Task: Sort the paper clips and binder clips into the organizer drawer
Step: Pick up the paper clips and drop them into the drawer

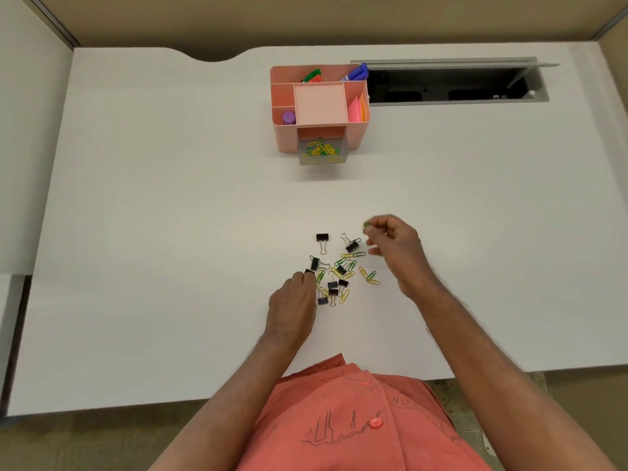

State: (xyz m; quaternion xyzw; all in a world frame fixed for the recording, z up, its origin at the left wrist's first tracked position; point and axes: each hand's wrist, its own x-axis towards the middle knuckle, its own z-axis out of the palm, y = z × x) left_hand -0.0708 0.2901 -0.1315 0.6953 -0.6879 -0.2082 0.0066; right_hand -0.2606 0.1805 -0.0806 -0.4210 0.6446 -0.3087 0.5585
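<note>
Head view shows the sort about midway: the clear plastic drawer [321, 151] of the pink organizer [319, 107] is pulled open and already holds a heap of yellow and green paper clips, while a mixed pile [339, 270] is left on the white worktop [170, 232], well nearer the person than the drawer. A green paper clip [367, 226] is pinched in the fingertips of the right hand [396, 246], lifted just beyond the pile. The left hand [292, 300] is closed on a black binder clip [309, 271] at the pile's near-left edge. Next up, probably, a carry to the drawer and a drop over it. Paper clips are thin coated wire loops, easily tangled; binder clips are boxy black steel with silver wire handles.
</note>
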